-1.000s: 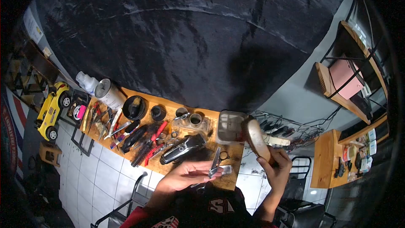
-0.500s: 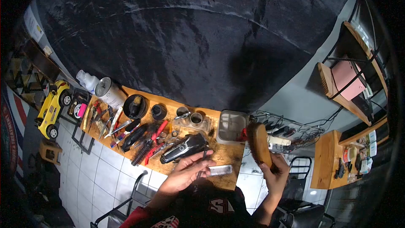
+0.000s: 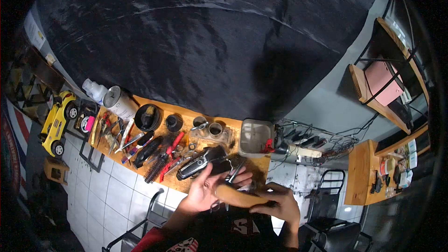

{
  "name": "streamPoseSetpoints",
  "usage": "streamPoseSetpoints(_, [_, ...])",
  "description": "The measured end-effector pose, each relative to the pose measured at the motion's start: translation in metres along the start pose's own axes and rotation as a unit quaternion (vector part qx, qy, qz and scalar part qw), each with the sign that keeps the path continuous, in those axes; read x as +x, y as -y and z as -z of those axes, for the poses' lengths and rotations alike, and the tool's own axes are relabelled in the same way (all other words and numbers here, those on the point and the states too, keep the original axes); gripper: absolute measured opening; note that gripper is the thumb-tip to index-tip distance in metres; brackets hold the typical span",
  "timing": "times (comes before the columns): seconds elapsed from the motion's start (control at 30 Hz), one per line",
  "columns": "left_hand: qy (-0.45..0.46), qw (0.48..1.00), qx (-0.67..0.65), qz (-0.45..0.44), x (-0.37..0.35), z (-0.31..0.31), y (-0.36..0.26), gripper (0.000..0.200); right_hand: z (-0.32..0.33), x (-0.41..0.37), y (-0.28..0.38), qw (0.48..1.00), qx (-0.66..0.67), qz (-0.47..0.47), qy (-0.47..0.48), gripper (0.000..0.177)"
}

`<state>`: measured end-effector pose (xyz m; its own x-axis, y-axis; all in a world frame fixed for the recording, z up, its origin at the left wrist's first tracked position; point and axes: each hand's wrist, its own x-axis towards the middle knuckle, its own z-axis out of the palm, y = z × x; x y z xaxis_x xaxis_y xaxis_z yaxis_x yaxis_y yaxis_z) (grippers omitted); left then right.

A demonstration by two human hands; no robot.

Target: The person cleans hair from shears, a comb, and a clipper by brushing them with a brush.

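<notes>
A wooden-backed brush (image 3: 240, 198) is gripped at its right end by my right hand (image 3: 280, 205), its back turned up toward the camera. My left hand (image 3: 205, 193) is palm up at the brush's other end, holding metal scissors (image 3: 232, 173) across the palm and fingers. A pale comb (image 3: 247, 186) shows partly behind the brush, near the left fingers. Just beyond my left hand, a black hair clipper (image 3: 200, 163) lies on the wooden table (image 3: 182, 186). A grey divided tray (image 3: 256, 135) with a red item (image 3: 268, 146) sits at the table's right end.
Left along the table are a round brush (image 3: 156, 170), a black bowl (image 3: 148, 117), a can (image 3: 120, 102) and assorted tools. A yellow toy car (image 3: 58, 122) stands farther left. Wires and a rack (image 3: 308, 140) are on the right, above a black chair (image 3: 326, 191).
My right hand has brought the brush left and down, from upright at the right to nearly level over my left hand. My left hand has turned palm up, and the scissors show more clearly.
</notes>
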<state>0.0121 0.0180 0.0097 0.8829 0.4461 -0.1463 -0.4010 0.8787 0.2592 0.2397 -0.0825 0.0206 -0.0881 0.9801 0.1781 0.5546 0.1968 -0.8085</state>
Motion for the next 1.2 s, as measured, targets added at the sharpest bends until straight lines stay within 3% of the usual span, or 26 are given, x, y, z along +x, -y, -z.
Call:
streamPoseSetpoints(0.07, [-0.007,1.0,0.006,0.002,-0.002,0.001,0.003,0.08,0.0,0.007,0.006,0.999,-0.028,-0.026,-0.039,0.045])
streamPoseSetpoints(0.1, [-0.138,0.99,0.002,0.031,-0.005,0.001,0.005,0.084,0.001,0.006,-0.002,0.996,-0.035,-0.049,-0.059,0.045])
streamPoseSetpoints(0.13, [-0.076,0.997,0.016,0.024,-0.005,0.002,0.005,0.084,0.003,0.007,-0.006,0.993,-0.033,-0.042,-0.101,0.043])
streamPoseSetpoints(0.2, [0.049,0.998,0.045,0.008,-0.002,0.004,0.002,0.085,0.005,0.009,-0.001,0.972,-0.057,-0.115,-0.195,0.037])
streamPoseSetpoints(0.23, [0.057,0.998,0.016,0.011,-0.003,0.002,0.001,0.085,0.007,0.011,0.006,0.956,-0.043,-0.182,-0.226,0.039])
streamPoseSetpoints(0.33, [0.047,0.999,0.005,0.012,-0.001,-0.002,-0.001,0.082,0.016,0.006,0.003,0.979,-0.04,-0.094,-0.176,0.041])
streamPoseSetpoints(0.37, [0.113,0.986,-0.123,0.015,-0.001,0.003,0.002,0.081,0.014,0.002,-0.007,0.991,-0.041,-0.024,-0.126,0.045])
streamPoseSetpoints(0.43, [0.235,0.898,-0.37,0.025,0.004,0.001,0.007,0.078,0.008,-0.005,-0.004,0.999,0.006,-0.018,-0.027,0.045])
streamPoseSetpoints(0.47, [0.005,0.998,-0.054,-0.011,0.001,-0.004,0.004,0.074,0.003,-0.004,0.0,1.0,0.007,0.012,0.013,0.045])
streamPoseSetpoints(0.53, [0.022,0.998,-0.051,-0.012,0.0,-0.004,0.005,0.073,0.002,0.003,0.016,1.0,0.004,-0.014,0.018,0.042])
streamPoseSetpoints(0.57, [0.082,0.985,-0.152,-0.002,-0.001,0.004,0.007,0.072,0.0,0.003,0.012,1.0,0.003,-0.027,0.007,0.042])
streamPoseSetpoints(0.63, [-0.189,0.973,-0.129,0.018,-0.004,-0.003,0.006,0.074,-0.001,0.002,-0.002,0.997,-0.041,-0.056,-0.044,0.039])
streamPoseSetpoints(0.67, [-0.111,0.989,-0.097,0.009,-0.003,0.0,0.006,0.076,0.0,0.004,-0.003,0.991,-0.061,-0.051,-0.108,0.037])
streamPoseSetpoints(0.73, [0.048,0.998,-0.03,-0.01,-0.002,0.009,0.005,0.078,0.003,0.009,0.004,0.966,-0.069,-0.152,-0.196,0.036])
streamPoseSetpoints(0.77, [0.035,0.999,-0.04,0.004,-0.002,0.008,0.003,0.083,0.004,0.01,0.005,0.95,-0.062,-0.208,-0.225,0.037])
streamPoseSetpoints(0.87, [0.022,1.0,-0.015,0.007,0.0,0.004,0.001,0.083,0.01,0.001,-0.001,0.976,-0.029,-0.131,-0.173,0.039])
streamPoseSetpoints(0.93, [-0.021,0.999,-0.031,0.002,-0.001,0.0,0.003,0.085,0.007,-0.007,-0.006,0.996,0.01,-0.074,-0.043,0.045])
streamPoseSetpoints(1.03, [-0.049,0.998,-0.029,-0.004,0.0,-0.003,0.005,0.087,-0.002,0.0,0.013,0.999,0.006,0.005,0.036,0.047])
streamPoseSetpoints(1.2, [-0.027,0.999,-0.015,-0.014,-0.004,0.008,0.007,0.086,0.0,0.01,-0.002,0.986,-0.047,-0.088,-0.13,0.042])
